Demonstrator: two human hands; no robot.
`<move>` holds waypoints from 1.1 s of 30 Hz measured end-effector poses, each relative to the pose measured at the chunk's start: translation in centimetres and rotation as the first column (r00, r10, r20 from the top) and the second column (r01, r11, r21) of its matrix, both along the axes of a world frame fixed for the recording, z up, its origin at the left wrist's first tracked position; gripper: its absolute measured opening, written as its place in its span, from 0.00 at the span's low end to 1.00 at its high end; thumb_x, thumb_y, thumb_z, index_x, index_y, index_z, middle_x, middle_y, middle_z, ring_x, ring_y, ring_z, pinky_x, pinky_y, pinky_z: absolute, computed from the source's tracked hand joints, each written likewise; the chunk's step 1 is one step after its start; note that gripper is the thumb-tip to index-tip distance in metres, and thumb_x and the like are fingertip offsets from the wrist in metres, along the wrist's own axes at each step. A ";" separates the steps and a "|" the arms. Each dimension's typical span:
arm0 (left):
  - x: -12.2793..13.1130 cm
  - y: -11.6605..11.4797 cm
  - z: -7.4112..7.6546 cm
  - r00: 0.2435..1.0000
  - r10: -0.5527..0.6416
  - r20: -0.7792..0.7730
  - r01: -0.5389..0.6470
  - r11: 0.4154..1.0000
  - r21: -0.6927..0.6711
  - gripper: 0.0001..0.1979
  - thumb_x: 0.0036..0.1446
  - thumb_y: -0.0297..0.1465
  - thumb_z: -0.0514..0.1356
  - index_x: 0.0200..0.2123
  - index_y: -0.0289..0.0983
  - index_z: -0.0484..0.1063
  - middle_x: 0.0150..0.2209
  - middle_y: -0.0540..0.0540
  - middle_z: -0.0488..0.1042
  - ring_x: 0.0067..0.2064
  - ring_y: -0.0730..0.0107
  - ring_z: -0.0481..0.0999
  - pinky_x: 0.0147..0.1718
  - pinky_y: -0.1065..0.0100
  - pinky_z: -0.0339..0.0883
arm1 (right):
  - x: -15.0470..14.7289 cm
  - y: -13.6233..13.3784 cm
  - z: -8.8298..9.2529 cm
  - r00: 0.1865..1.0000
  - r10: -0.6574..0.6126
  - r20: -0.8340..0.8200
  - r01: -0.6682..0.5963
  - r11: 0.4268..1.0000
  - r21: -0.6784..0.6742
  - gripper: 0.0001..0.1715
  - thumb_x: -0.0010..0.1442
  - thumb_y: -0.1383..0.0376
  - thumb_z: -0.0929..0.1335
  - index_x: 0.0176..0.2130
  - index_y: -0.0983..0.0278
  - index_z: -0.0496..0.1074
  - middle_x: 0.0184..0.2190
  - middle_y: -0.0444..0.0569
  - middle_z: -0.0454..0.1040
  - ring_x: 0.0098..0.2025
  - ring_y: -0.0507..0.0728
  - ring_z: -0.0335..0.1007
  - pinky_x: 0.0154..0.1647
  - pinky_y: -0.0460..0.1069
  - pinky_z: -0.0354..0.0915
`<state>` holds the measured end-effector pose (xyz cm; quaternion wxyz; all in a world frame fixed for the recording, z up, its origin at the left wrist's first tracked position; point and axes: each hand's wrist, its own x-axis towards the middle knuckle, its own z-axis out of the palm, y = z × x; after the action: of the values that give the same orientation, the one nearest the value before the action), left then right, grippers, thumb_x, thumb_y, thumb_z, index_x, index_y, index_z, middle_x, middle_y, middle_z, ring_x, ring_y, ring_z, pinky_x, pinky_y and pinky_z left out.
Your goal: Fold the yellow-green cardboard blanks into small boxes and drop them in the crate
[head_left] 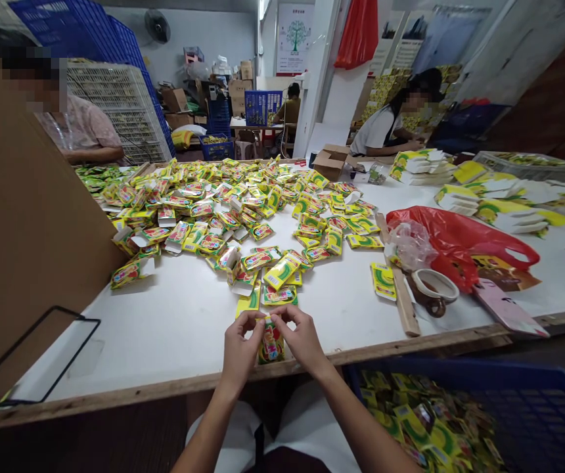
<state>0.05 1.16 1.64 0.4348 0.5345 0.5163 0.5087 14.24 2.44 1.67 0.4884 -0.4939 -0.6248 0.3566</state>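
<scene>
Between my two hands, near the table's front edge, is a small yellow and green printed box [271, 343]. My left hand [243, 341] pinches its top end from the left, thumb and forefinger together. On the other side my right hand [299, 335] has its thumb and forefinger closed on the same top end. The flap under my fingertips is mostly hidden. Just beyond my hands lie more of these boxes, among them a yellow box [282, 270] on top of others. A large heap of boxes [203, 209], some with open white flaps, spreads behind.
To the right are a wooden strip [405, 302], a brown cup [433, 292], a red plastic bag [460, 240] and a pink phone [506, 305]. A blue crate [548, 394] of boxes stands below the edge. Cardboard [31, 217] walls the left. Several people sit beyond.
</scene>
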 end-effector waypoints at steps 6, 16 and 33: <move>-0.8 -1.0 -1.3 0.994 -0.060 -0.088 0.069 0.993 0.093 0.08 0.57 0.33 0.57 0.39 0.37 0.73 0.41 0.45 0.74 0.44 0.65 0.73 0.45 0.66 0.65 | 0.0 -0.7 -1.0 0.993 0.084 -0.083 -0.085 0.996 -0.003 0.07 0.57 0.63 0.68 0.35 0.64 0.74 0.34 0.49 0.76 0.38 0.56 0.72 0.40 0.49 0.67; -1.4 1.9 -1.8 0.777 0.235 -0.584 -0.128 0.967 0.218 0.23 0.54 0.39 0.59 0.51 0.35 0.62 0.48 0.38 0.67 0.51 0.54 0.65 0.50 0.52 0.60 | 13.7 -5.1 3.6 0.770 -0.422 0.479 0.404 0.903 0.146 0.16 0.58 0.54 0.62 0.33 0.63 0.72 0.34 0.52 0.73 0.39 0.62 0.68 0.43 0.56 0.62; -1.5 -1.5 -0.4 0.851 -0.104 0.515 0.268 0.928 -0.257 0.16 0.51 0.38 0.57 0.41 0.34 0.66 0.40 0.42 0.75 0.40 0.61 0.76 0.38 0.65 0.67 | -0.8 -1.3 -1.3 0.913 -0.045 -0.405 -0.042 0.978 -0.203 0.23 0.56 0.61 0.68 0.50 0.60 0.60 0.42 0.51 0.73 0.42 0.57 0.72 0.45 0.52 0.68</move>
<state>-1.41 -0.34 1.23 0.6801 0.3577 0.4087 0.4924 13.41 1.16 0.37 0.5537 -0.4575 -0.4684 0.5146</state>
